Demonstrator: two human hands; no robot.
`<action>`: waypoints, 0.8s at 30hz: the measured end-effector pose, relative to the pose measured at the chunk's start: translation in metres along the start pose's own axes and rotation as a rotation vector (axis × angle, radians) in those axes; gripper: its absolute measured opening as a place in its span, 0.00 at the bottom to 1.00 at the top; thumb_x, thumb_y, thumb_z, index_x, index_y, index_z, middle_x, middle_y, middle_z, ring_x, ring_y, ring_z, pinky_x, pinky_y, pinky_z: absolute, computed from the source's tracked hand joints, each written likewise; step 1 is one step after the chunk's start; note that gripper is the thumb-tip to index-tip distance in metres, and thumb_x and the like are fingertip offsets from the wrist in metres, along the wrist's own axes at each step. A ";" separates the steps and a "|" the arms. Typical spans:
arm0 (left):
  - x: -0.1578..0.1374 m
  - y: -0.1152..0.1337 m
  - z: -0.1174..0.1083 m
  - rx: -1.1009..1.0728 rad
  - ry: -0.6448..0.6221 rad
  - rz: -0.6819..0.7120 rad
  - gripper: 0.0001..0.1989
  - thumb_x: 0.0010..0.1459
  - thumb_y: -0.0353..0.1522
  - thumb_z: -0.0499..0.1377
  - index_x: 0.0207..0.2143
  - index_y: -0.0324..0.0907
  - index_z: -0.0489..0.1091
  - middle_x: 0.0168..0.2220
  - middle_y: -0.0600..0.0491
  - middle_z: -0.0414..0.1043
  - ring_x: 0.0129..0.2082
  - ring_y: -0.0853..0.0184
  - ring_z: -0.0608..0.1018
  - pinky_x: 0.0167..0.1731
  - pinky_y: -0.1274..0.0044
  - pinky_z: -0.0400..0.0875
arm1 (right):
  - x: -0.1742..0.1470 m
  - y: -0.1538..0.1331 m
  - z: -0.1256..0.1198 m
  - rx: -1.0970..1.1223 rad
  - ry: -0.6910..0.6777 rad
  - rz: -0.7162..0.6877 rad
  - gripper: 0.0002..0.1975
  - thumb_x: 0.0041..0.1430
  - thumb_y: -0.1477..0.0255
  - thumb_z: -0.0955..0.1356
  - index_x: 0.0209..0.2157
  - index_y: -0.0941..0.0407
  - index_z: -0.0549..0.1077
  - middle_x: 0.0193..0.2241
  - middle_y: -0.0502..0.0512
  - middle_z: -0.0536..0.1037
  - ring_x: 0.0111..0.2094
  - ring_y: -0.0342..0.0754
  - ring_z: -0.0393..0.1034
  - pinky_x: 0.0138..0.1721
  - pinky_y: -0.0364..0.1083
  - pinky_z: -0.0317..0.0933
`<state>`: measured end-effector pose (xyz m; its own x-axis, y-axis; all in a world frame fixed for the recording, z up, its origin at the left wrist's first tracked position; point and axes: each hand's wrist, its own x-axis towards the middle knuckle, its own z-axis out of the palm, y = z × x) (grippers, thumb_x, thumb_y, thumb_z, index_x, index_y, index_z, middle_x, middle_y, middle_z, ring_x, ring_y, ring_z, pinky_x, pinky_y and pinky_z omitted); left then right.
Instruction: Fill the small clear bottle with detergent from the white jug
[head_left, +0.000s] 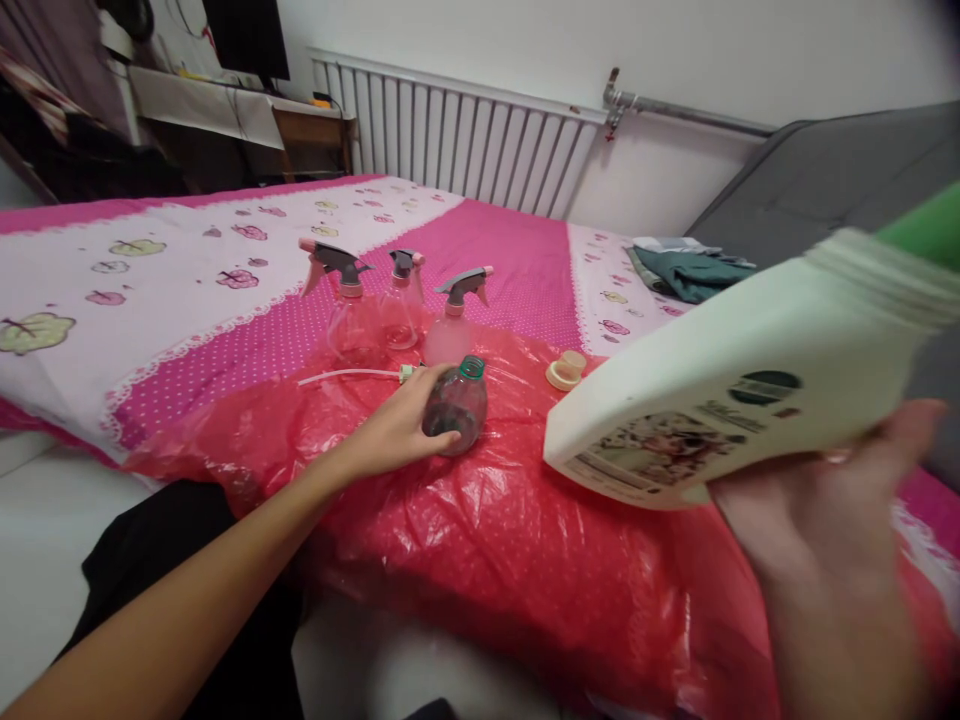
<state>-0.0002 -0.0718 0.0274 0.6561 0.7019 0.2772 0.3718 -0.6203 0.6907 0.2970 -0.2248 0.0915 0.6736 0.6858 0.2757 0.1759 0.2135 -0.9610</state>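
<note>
My left hand (415, 420) is wrapped round a small dark, see-through spray bottle (461, 415) with its green threaded neck uncovered. A large pale detergent bottle (720, 370) lies tilted in my right hand (840, 500), its green top (926, 225) up at the right edge and its base towards the middle. Just beyond my left hand, a spray nozzle with a pale tube (349, 375) rests on the red plastic sheet (510, 530). Behind stand three clear spray bottles with grey and pink triggers, among them a left one (352, 325) and a right one (450, 335). A cream cap (566, 370) sits near the pale bottle.
The sheet lies over a bed with a pink and white patterned bedspread (510, 240). Folded clothes (690, 268) lie at the back right, beside a grey headboard (847, 170). A radiator (457, 130) and a desk with a monitor (247, 40) stand behind.
</note>
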 end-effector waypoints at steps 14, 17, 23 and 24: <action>0.000 -0.003 -0.003 -0.058 -0.022 0.033 0.39 0.57 0.34 0.63 0.68 0.45 0.51 0.66 0.39 0.63 0.63 0.50 0.71 0.63 0.54 0.65 | 0.012 0.041 0.009 0.299 -0.017 0.275 0.37 0.57 0.36 0.60 0.54 0.47 0.75 0.55 0.54 0.79 0.64 0.56 0.67 0.63 0.61 0.63; -0.001 -0.001 -0.001 -0.048 -0.042 0.015 0.40 0.58 0.36 0.64 0.68 0.45 0.51 0.65 0.39 0.64 0.61 0.50 0.73 0.61 0.54 0.68 | 0.010 0.046 0.009 0.305 -0.040 0.253 0.40 0.57 0.34 0.58 0.57 0.46 0.74 0.58 0.54 0.77 0.65 0.56 0.66 0.63 0.61 0.64; 0.001 -0.004 0.005 -0.065 -0.003 0.021 0.38 0.58 0.39 0.66 0.66 0.46 0.55 0.65 0.40 0.65 0.63 0.49 0.72 0.62 0.54 0.67 | 0.008 0.065 0.007 0.302 -0.129 0.201 0.45 0.54 0.32 0.60 0.63 0.45 0.68 0.63 0.53 0.72 0.66 0.53 0.63 0.64 0.57 0.62; 0.001 -0.004 0.006 -0.081 0.011 0.014 0.37 0.58 0.39 0.66 0.66 0.46 0.55 0.65 0.40 0.65 0.63 0.49 0.71 0.62 0.53 0.66 | 0.009 0.067 0.007 0.299 -0.134 0.203 0.46 0.53 0.32 0.61 0.63 0.46 0.67 0.63 0.54 0.72 0.66 0.53 0.63 0.65 0.57 0.61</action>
<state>0.0034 -0.0706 0.0210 0.6535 0.6974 0.2941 0.3080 -0.6000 0.7383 0.3094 -0.1993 0.0294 0.5697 0.8157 0.1006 -0.1814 0.2442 -0.9526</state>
